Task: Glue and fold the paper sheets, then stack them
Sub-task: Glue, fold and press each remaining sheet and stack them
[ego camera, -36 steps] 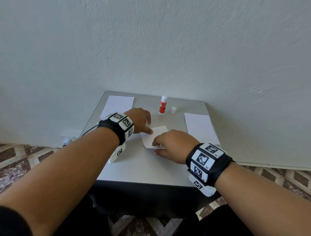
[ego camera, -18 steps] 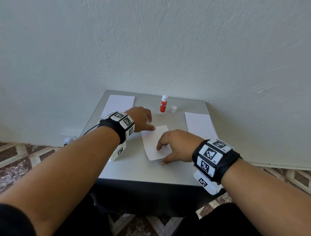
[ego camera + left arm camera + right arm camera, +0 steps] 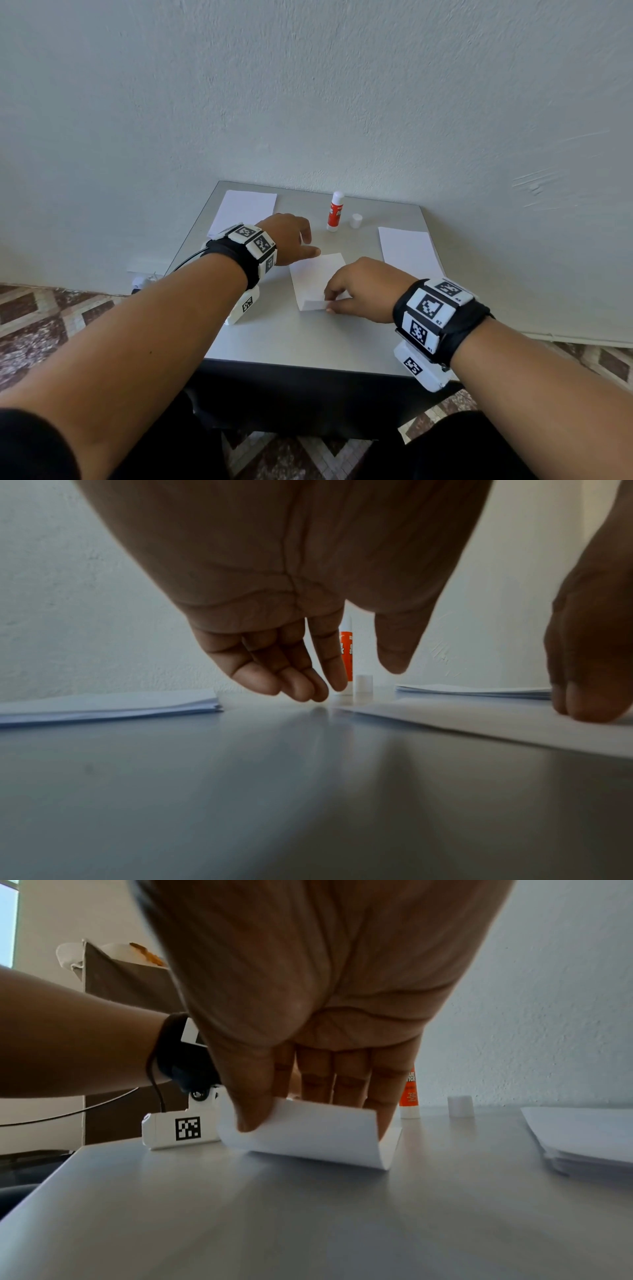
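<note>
A white paper sheet (image 3: 313, 277) lies in the middle of the grey table (image 3: 308, 342). My right hand (image 3: 329, 303) pinches its near edge between thumb and fingers. In the right wrist view that edge of the sheet (image 3: 315, 1134) curls up off the table under my right hand (image 3: 308, 1096). My left hand (image 3: 294, 240) hovers at the sheet's far left corner, thumb reaching to the far edge. Its fingers (image 3: 291, 680) hang loose and hold nothing. A red glue stick (image 3: 335, 211) stands uncapped at the back, its white cap (image 3: 356, 221) beside it.
A stack of white sheets (image 3: 245, 209) lies at the back left, another stack (image 3: 407, 250) at the right edge. The wall rises right behind the table. Patterned floor tiles (image 3: 51, 308) show on both sides.
My right hand has drawn back toward me along the sheet and now pinches its near edge, lifting it. My left hand has barely moved.
</note>
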